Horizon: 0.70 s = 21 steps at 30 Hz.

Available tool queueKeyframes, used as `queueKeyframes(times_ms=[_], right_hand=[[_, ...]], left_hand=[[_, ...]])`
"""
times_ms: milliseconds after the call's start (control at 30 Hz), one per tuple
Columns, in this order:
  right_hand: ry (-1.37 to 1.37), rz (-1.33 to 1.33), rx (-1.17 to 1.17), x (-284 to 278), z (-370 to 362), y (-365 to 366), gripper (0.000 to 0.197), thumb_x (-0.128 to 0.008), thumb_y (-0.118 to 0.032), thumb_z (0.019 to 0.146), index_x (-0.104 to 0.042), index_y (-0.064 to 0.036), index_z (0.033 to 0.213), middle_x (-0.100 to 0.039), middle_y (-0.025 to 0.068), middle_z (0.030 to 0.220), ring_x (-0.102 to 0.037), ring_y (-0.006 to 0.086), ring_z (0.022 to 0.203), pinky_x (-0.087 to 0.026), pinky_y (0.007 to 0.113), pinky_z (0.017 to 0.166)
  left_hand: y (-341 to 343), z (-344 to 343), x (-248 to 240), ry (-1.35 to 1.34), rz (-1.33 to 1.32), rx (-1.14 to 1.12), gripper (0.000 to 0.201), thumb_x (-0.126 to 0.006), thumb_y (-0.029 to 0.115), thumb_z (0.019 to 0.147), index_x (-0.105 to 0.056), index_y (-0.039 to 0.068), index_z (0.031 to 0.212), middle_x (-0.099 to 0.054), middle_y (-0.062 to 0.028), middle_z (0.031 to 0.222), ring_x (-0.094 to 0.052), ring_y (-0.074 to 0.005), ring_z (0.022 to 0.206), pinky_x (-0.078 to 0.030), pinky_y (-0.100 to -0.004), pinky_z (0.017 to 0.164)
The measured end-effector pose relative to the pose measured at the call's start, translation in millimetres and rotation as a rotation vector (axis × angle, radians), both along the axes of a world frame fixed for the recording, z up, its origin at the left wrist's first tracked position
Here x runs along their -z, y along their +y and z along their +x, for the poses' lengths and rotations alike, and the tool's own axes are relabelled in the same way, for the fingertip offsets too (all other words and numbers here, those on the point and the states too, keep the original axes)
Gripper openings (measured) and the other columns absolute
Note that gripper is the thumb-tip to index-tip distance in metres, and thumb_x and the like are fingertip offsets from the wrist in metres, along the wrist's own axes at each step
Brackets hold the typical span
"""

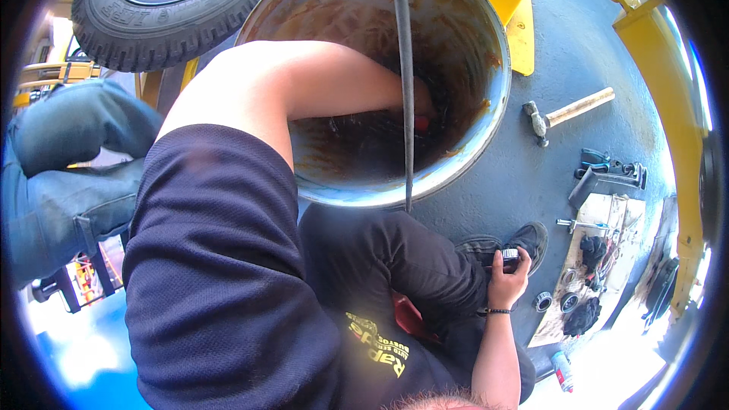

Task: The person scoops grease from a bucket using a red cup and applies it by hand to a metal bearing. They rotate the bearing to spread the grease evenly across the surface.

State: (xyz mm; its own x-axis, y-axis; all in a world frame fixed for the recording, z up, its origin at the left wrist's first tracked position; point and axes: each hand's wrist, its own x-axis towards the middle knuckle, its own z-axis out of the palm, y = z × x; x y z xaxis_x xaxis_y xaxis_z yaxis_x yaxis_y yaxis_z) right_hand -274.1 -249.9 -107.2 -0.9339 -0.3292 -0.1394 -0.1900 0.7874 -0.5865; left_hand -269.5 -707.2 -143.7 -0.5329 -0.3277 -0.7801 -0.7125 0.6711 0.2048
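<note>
My left arm reaches over the rim of a large metal drum (497, 99), whose inner wall is streaked with brown residue. My left hand (423, 97) is down inside it, beside a small red thing (420, 122). Shadow and a dark cord hide most of its fingers, so its grip is unclear. The cord (405, 53) hangs down across the drum's mouth. Over my shoe (536, 240), my right hand (509, 279) holds a small black and silver piece (510, 256) between its fingers; its exact kind does not show.
A hammer (573, 108) lies on the dark floor right of the drum. Farther right, cardboard (550, 326) carries rings (569, 302), dark rags and tools. A spray can (563, 372) lies below. A tyre (171, 15) stands upper left, above a person's jeans (68, 197). Yellow frames (664, 53) flank the right.
</note>
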Motion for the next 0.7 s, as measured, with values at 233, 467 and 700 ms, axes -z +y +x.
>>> queueKeyframes(times_ms=[233, 467, 700], right_hand=[[-0.014, -0.005, -0.003, -0.9, -0.3, -1.0, 0.053, -0.082, -0.037, 0.081, -0.063, -0.0089, 0.121, -0.066, 0.0075, 0.085, -0.061, 0.0223, 0.070, -0.050, 0.038, 0.071], [-0.026, 0.030, 0.001, 6.3, -2.4, 5.6, 0.053, -0.080, -0.040, 0.081, -0.063, -0.0092, 0.121, -0.070, 0.0149, 0.098, -0.068, 0.0336, 0.090, -0.052, 0.043, 0.083], [0.019, 0.038, -0.012, 2.3, -1.2, 1.5, 0.050, -0.081, -0.037, 0.082, -0.064, -0.0082, 0.119, -0.068, 0.0110, 0.094, -0.066, 0.0243, 0.086, -0.052, 0.038, 0.081]], left_hand=[[7.2, 1.0, -14.0, 0.084, 0.043, -0.100, 0.054, -0.080, 0.048, 0.077, -0.076, 0.000, 0.102, -0.075, -0.0169, 0.100, -0.075, -0.0287, 0.086, -0.060, -0.0418, 0.076], [17.8, -2.9, -14.0, 0.155, 0.098, -0.235, 0.051, -0.080, 0.045, 0.079, -0.076, -0.001, 0.100, -0.075, -0.0161, 0.099, -0.074, -0.0283, 0.088, -0.060, -0.0412, 0.077], [12.1, -2.1, -1.2, 0.219, 0.214, -0.192, 0.048, -0.081, 0.040, 0.078, -0.074, 0.002, 0.107, -0.074, -0.0162, 0.105, -0.073, -0.0275, 0.095, -0.060, -0.0400, 0.079]])
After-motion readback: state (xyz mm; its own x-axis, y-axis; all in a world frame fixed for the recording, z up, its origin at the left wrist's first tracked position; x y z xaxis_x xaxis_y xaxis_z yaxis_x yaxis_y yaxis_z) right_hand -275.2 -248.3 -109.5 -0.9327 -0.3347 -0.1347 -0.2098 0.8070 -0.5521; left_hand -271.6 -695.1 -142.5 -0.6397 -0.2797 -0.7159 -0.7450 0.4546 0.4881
